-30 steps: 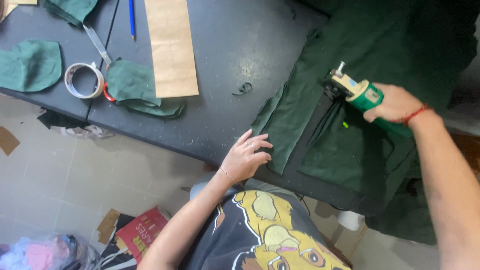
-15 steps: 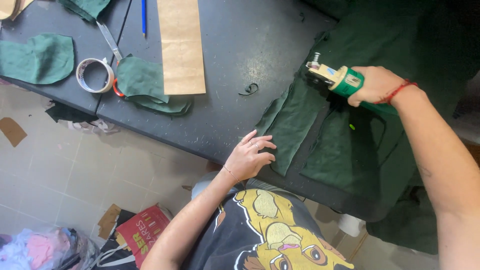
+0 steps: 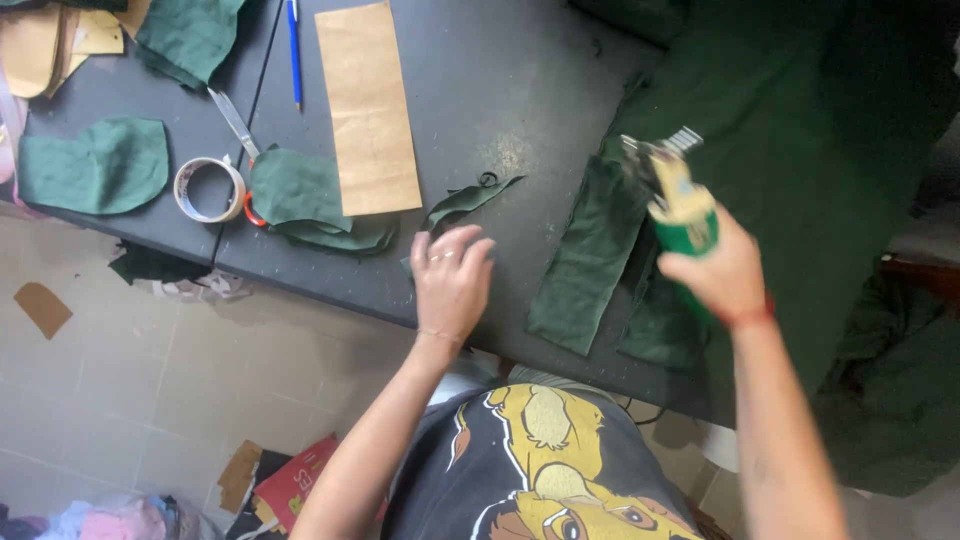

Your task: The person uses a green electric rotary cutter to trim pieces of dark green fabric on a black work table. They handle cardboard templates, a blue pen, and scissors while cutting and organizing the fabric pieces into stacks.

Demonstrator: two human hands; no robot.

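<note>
A dark grey work table [image 3: 520, 90] stands over a pale tiled floor [image 3: 130, 380], with paper and cloth scraps lying on the tiles near the table's near edge. Nearest the viewer, the left hand [image 3: 452, 272] rests palm down at the near edge of the table, fingers slightly spread and loosely curled, pressing on a small green fabric scrap [image 3: 462, 203]; it grips nothing. To the right, at the same edge, the right hand [image 3: 716, 272] is closed firmly around the green handle of a handheld electric fabric cutter [image 3: 675, 195], whose yellow and metal head points away from the person. The cutter head sits on the edge of a large dark green cloth [image 3: 800, 130] that covers the right end of the table and hangs over its right edge. A narrow green fabric strip [image 3: 590, 255] lies just left of the cutter, between the two hands. Farther left, a stack of cut green fabric pieces [image 3: 300, 195] sits beside a roll of tape [image 3: 209, 189] and scissors [image 3: 233, 122]. A brown paper pattern [image 3: 368, 105] lies toward the far edge, beside a blue pen [image 3: 294, 50]. A separate green fabric piece [image 3: 95, 165] lies at the left end.
</note>
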